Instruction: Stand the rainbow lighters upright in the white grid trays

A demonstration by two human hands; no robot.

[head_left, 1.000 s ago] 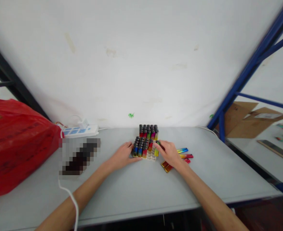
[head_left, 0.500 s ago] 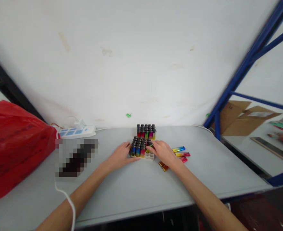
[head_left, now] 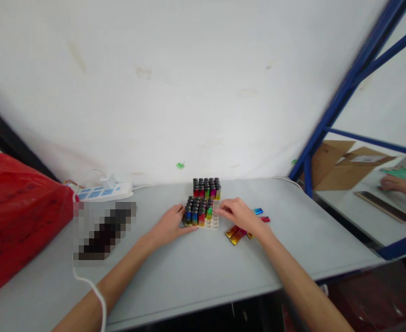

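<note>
A white tray (head_left: pixel 212 224) stands on the table, with upright, black-topped lighters (head_left: pixel 195 216) in shiny blue, red and green filling its left and middle slots. Slots along its right side and front right are bare. My left hand (head_left: pixel 170 226) grips the tray's left side, its thumb stretched along the front edge. To the right of the tray hovers my right hand (head_left: pixel 235 213), fingers loosely bent and apart, nothing seen in them. Beneath and beside that hand lie several loose lighters (head_left: pixel 235 235), gold, red and blue. Directly behind stands a second block of lighters (head_left: pixel 207 188).
A red plastic bag (head_left: pixel 19 221), a white power strip (head_left: pixel 106 191) and a blurred-out dark object (head_left: pixel 106 233) are on the left, with a white cable (head_left: pixel 92 286). Right of the blue frame (head_left: pixel 341 97) are a cardboard box (head_left: pixel 337 166) and another person's hand (head_left: pixel 399 184).
My right hand has let go of a green-yellow lighter, which now stands in the tray, and has drawn back slightly to the right. My left hand stays at the tray. The view shifted a little.
</note>
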